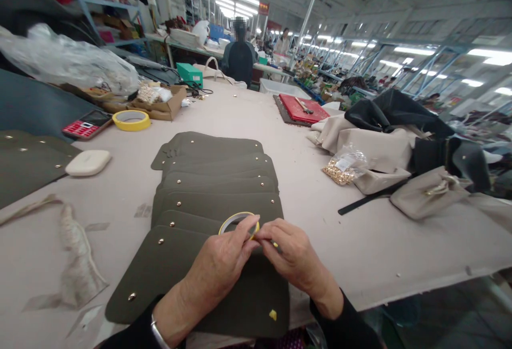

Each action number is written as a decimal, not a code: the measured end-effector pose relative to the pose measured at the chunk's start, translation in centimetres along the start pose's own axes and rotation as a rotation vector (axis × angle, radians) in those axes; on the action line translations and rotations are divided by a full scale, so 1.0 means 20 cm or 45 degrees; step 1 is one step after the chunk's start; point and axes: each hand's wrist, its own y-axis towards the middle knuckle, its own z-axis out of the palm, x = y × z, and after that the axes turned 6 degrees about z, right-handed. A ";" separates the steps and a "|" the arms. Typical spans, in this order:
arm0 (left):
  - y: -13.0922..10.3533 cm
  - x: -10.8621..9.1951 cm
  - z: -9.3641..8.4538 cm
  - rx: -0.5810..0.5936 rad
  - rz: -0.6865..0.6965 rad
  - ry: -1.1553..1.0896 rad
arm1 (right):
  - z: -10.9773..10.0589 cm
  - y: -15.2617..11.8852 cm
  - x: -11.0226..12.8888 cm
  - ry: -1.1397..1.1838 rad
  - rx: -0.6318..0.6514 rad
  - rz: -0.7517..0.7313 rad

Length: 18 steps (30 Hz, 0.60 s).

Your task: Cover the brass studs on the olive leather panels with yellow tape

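Observation:
My left hand point(226, 255) is closed around a narrow roll of yellow tape point(223, 224), thumb and forefinger at its right side. Against it, my right hand point(294, 250) pinches at the tape's edge, and a bit of yellow shows by its fingers. Both hands are over a fanned row of dark olive panels point(216, 149), which overlap and carry gold-coloured studs near their ends. On the nearest panel, at its lower right, lies a small yellow scrap point(272, 315). The palms hide part of that panel.
Another yellow tape roll point(131, 120), a red-and-black phone point(87, 124) and a white case point(88, 163) lie left. More olive panels point(28, 165) are beyond the case. At right are a bag of gold studs point(340, 170) and beige bag pieces point(372, 149). A person point(239, 61) is at the back.

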 end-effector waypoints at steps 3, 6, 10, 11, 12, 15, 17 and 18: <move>0.00 -0.01 -0.01 0.034 0.036 0.031 | 0.01 -0.02 -0.01 -0.036 -0.013 -0.002; 0.01 -0.01 -0.02 0.118 0.046 0.042 | 0.03 -0.04 -0.01 -0.071 -0.047 0.006; 0.02 0.00 -0.01 0.126 0.003 0.104 | 0.05 -0.05 0.00 -0.180 -0.128 0.031; 0.03 0.00 -0.01 0.129 0.003 0.129 | 0.05 -0.05 0.00 -0.187 -0.153 0.040; 0.03 0.01 0.00 0.134 0.008 0.156 | 0.05 -0.05 0.00 -0.182 -0.179 0.056; 0.07 0.01 0.01 0.133 0.063 0.254 | 0.06 -0.04 -0.02 -0.075 -0.254 0.212; 0.10 0.00 0.02 0.093 0.111 0.320 | 0.06 -0.03 -0.02 0.087 -0.293 0.437; 0.11 0.01 0.03 0.066 0.138 0.346 | 0.06 -0.02 -0.03 0.185 -0.301 0.557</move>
